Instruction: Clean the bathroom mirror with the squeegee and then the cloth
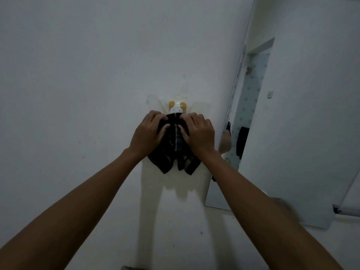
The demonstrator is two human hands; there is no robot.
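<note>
Dark cloth (173, 145) hangs against the white wall (78, 75), gripped by left hand (145, 134) and right hand (198, 133), beside the mirror (292, 133).

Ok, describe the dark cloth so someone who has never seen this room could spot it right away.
Start at the tall frameless mirror leaning along the right, then move left onto the plain white wall. There a small white hook holder with two yellow knobs is stuck on. Hanging just below it is the dark checked cloth, gripped by the left hand and right hand, the only dark fabric on that wall.
</note>
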